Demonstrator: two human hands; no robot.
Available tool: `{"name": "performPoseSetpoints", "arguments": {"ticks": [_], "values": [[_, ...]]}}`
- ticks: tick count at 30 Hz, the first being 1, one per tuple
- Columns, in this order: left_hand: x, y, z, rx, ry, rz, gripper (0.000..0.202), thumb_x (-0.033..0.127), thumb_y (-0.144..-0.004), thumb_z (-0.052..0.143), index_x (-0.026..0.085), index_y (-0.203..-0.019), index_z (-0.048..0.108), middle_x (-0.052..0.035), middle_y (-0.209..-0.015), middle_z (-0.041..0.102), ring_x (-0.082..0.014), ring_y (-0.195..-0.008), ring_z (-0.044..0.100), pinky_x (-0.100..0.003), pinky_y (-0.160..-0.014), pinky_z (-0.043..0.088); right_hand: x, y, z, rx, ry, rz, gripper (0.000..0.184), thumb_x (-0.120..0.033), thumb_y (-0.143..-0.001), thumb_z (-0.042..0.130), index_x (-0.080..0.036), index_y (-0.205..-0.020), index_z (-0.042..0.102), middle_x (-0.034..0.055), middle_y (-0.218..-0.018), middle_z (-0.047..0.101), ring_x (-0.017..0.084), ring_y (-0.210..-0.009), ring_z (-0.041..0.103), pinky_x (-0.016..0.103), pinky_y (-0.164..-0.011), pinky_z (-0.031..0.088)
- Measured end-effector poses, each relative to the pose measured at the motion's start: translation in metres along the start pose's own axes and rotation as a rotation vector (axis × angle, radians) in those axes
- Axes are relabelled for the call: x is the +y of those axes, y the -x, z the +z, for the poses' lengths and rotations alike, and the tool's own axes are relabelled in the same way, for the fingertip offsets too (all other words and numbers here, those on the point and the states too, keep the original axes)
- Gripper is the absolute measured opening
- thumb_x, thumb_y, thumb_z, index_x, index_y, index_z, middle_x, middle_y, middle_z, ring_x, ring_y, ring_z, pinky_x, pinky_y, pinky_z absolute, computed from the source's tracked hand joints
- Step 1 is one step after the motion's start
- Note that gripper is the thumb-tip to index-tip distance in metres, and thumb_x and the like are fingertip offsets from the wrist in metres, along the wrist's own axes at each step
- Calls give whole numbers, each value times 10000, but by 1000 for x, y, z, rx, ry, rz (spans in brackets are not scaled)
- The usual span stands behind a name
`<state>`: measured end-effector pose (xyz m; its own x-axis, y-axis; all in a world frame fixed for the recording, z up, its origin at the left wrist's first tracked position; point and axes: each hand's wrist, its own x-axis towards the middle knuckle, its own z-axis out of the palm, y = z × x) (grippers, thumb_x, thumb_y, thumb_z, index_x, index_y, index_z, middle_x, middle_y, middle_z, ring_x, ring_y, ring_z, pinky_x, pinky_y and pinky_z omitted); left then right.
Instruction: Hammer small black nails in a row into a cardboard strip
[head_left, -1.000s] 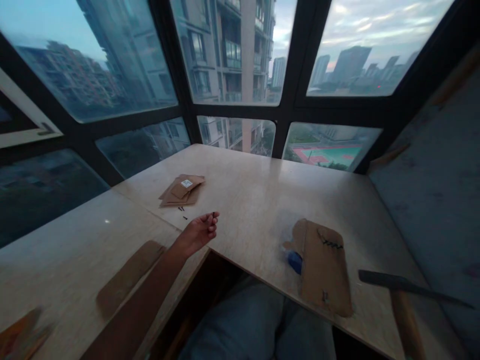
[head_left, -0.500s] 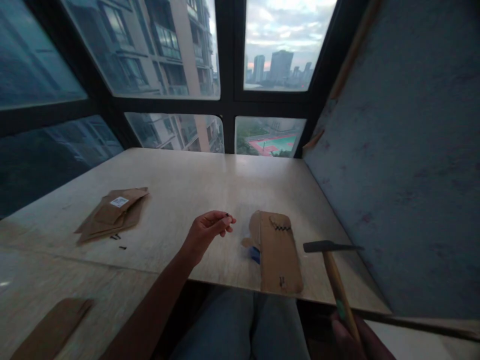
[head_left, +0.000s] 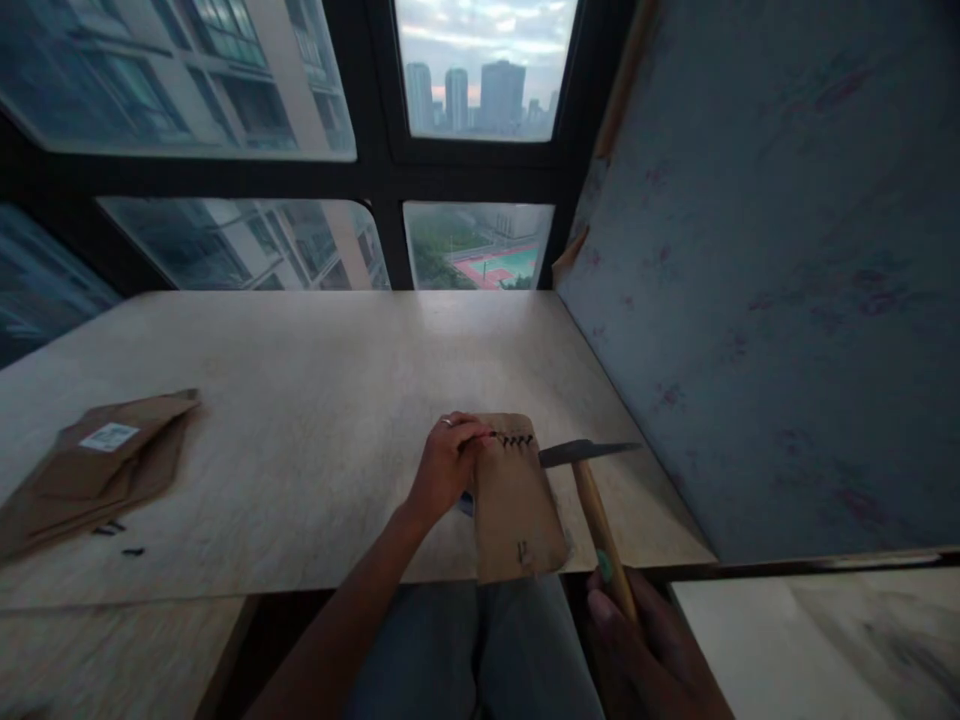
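My left hand (head_left: 450, 460) is at the upper left corner of a brown cardboard piece (head_left: 517, 510), its thumb and fingers pinched on a small dark nail (head_left: 492, 434). Beside it a row of several dark nails (head_left: 517, 440) runs along the cardboard's upper part. A couple more nails (head_left: 522, 552) are near its lower edge. In my right hand (head_left: 637, 630) is a hammer (head_left: 596, 500), gripped by its wooden handle. The dark hammer head hovers just right of the cardboard. Under the left hand, a bit of something blue (head_left: 466, 503) is mostly hidden.
Brown paper envelopes (head_left: 97, 460) lie stacked on the left of the pale tabletop (head_left: 315, 400), with a few loose nails (head_left: 120, 535) in front. A papered wall (head_left: 750, 300) bounds the right side, and windows (head_left: 480, 240) stand behind the table.
My left hand has moved right and onto the cardboard's upper left with the nail. The hammer has come left, closer to the cardboard. The view has turned rightward.
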<state>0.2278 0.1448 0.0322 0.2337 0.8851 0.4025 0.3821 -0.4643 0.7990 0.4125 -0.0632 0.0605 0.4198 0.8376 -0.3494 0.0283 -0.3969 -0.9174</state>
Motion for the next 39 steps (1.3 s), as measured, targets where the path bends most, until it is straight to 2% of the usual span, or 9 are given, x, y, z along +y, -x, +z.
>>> {"name": "performPoseSetpoints", "arguments": {"ticks": [4, 11, 14, 19, 24, 28, 32, 36, 39], "values": [[1, 1, 2, -3, -40, -1, 182, 241, -894, 586, 232, -879, 767, -67, -906, 702, -221, -918, 621, -384, -857, 503, -4, -3, 3, -85, -33, 14, 473, -627, -818, 658, -194, -1007, 664, 37, -806, 677, 207, -809, 663, 247, -699, 533], [4, 4, 6, 22, -76, 5, 183, 266, -897, 602, 236, -862, 779, -73, -912, 710, -237, -923, 615, -414, -861, 481, -8, -1, 1, -108, -57, 35, 460, -620, -825, 654, -198, -1010, 651, 27, -820, 662, 186, -787, 637, 243, -712, 514], [3, 5, 8, 23, -53, -20, 177, 265, -889, 608, 244, -864, 781, -72, -915, 708, -236, -924, 614, -415, -868, 489, -10, 0, 2, -82, -26, 19, 470, -626, -823, 650, -197, -1014, 648, 24, -810, 655, 188, -776, 630, 239, -697, 504], [3, 5, 10, 33, -1, -58, 155, 250, -870, 626, 246, -869, 781, -61, -915, 698, -213, -895, 631, -373, -848, 520, -13, -5, 14, -60, 69, -68, 448, -634, -848, 604, -193, -926, 634, -22, -669, 568, 152, -640, 542, 224, -604, 448], [2, 7, 11, 60, 4, -27, 135, 234, -851, 655, 240, -859, 789, -59, -911, 706, -206, -895, 641, -363, -839, 534, -8, -14, 28, 28, 119, -87, 438, -642, -878, 556, -207, -828, 562, -49, -614, 466, 133, -588, 455, 223, -549, 391], [2, 8, 13, 103, -20, 5, 120, 224, -842, 670, 240, -836, 789, -47, -894, 713, -196, -878, 654, -352, -809, 548, 6, -21, 32, 67, 79, -76, 457, -667, -851, 568, -212, -828, 540, -57, -600, 462, 119, -524, 435, 208, -465, 355], [2, 8, 17, 147, -47, -3, 120, 188, -831, 686, 244, -837, 791, -38, -871, 713, -181, -843, 660, -337, -792, 555, 18, -24, 37, 43, -18, -31, 458, -674, -837, 582, -219, -833, 527, -97, -510, 401, 83, -372, 336, 190, -348, 292], [2, 8, 18, 161, -50, 2, 114, 181, -825, 703, 248, -839, 794, -33, -859, 710, -176, -829, 660, -325, -770, 556, 17, -20, 46, 57, -151, 53, 440, -660, -834, 601, -233, -834, 494, -130, -459, 347, 63, -291, 267, 170, -272, 247], [1, 9, 19, 158, -54, 12, 116, 177, -827, 704, 248, -836, 795, -35, -865, 708, -175, -835, 658, -322, -764, 551, 14, -17, 50, 74, -212, 59, 443, -648, -821, 631, -234, -824, 475, -136, -455, 343, 52, -287, 251, 156, -255, 249]]}}
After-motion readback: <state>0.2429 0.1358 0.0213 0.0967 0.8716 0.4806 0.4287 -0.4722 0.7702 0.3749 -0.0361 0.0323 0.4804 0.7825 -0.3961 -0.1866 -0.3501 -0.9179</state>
